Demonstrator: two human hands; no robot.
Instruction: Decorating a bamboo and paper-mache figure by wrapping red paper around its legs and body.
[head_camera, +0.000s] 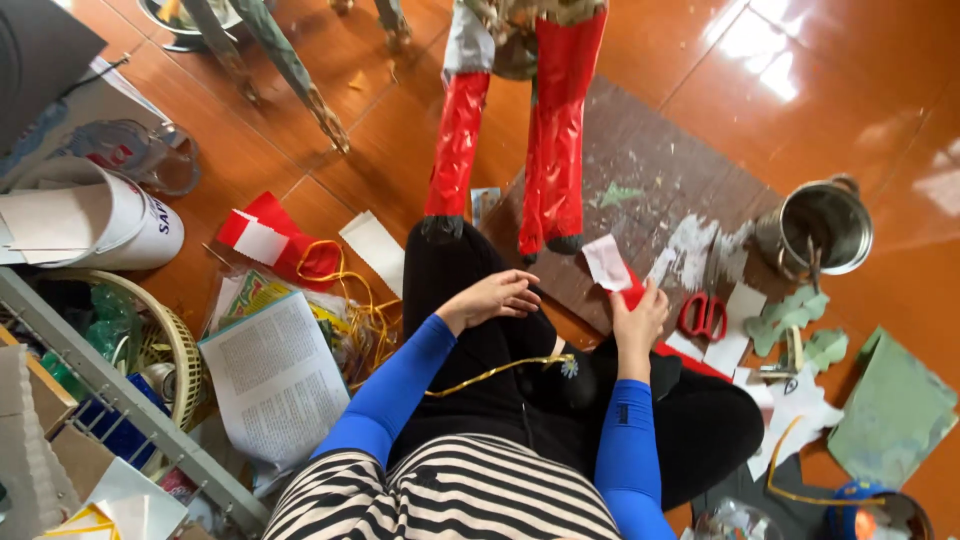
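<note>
Red-and-white paper scrap (615, 272) pinched upright in the right hand (637, 322), its grip closed; left hand (492, 297) rests beside, loosely curled, empty

Red-and-white paper piece held up over the lap; gold cord across the thigh.

Paper (612, 268): small, pale pinkish-white face toward camera, red showing at its lower right edge; tilted, lower end pinched in right hand (638, 322), upper part free above the dark board. Edges slightly uneven. Left hand (492, 298): rests on the black-clad knee, fingers curled, apart from the paper; whether it pinches anything cannot be told. Cord (490, 373): thin, gold, runs from beside the left forearm across the thigh to a small pale flower-shaped bit (569, 368) near the right wrist.
</note>
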